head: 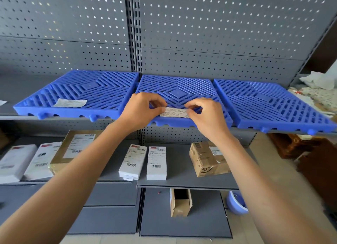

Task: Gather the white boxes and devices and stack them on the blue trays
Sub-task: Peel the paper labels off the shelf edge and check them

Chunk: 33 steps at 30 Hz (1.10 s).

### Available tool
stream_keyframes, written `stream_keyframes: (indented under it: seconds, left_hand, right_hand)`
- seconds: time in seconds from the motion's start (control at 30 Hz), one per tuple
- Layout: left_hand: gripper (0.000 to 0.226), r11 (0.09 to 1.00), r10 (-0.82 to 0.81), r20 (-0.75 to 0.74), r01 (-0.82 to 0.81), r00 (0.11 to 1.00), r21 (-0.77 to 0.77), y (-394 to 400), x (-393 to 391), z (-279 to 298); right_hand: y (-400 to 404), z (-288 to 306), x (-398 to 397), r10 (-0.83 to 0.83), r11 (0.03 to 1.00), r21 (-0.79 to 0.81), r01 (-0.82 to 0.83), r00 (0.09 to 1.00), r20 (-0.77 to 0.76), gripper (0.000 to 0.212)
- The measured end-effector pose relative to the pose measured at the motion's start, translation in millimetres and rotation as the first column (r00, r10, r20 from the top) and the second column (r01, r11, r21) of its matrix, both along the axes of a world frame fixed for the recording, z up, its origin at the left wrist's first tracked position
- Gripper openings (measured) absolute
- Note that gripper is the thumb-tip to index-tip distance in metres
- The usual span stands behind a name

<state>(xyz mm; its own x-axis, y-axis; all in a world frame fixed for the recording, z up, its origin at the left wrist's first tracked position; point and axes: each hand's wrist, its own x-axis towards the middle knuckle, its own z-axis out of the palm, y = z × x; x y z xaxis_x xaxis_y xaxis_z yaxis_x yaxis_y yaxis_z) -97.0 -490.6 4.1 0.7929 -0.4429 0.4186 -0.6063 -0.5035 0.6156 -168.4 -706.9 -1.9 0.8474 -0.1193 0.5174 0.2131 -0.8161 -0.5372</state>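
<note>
Head view: the left hand (pixel 141 109) and right hand (pixel 205 116) each pinch an end of a paper label (pixel 174 112) over the middle blue tray (pixel 182 90). White boxes (pixel 156 163) lie on the lower shelf (pixel 182 183), well below.

The place looks like a stockroom or shop storage area: grey metal shelving (pixel 182 183) with a perforated pegboard back panel (pixel 218 34) and slotted uprights (pixel 135 30), holding white barcode-labelled boxes (pixel 156 163), brown cardboard parcels (pixel 207 159) and blue slatted plastic trays (pixel 273 103).
</note>
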Motion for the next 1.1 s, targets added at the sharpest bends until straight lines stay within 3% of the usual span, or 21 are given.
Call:
stream_keyframes:
  seconds: [0.57,0.7,0.8,0.9,1.1]
  left_hand:
    - [0.01,0.999,0.043,0.121,-0.041,0.992,-0.016,-0.1,-3.9,-2.4]
    - [0.014,0.997,0.059,0.217,-0.069,0.974,0.038,9.8,-5.2,0.5]
    - [0.019,0.986,0.076,0.34,-0.121,0.937,0.112,24.4,-8.0,6.7]
    - [0.02,0.976,0.108,0.365,-0.17,0.925,0.139,46.2,-7.1,14.0]
    - [0.024,0.964,0.206,0.4,-0.256,0.893,0.077,116.6,5.9,25.4]
  right_hand:
    - [-6.5,10.5,4.4,0.031,0.999,0.034,-0.027,0.991,-0.127,0.02]
    - [-1.2,20.0,13.6,0.054,0.998,-0.014,-0.057,0.988,-0.144,0.02]
    - [12.7,29.4,21.6,0.082,0.996,-0.032,-0.087,0.988,-0.129,0.021]
    - [36.2,37.6,29.7,0.131,0.991,-0.021,-0.134,0.985,-0.116,0.021]
    - [109.5,45.8,52.6,0.243,0.969,-0.006,-0.245,0.963,-0.119,0.02]
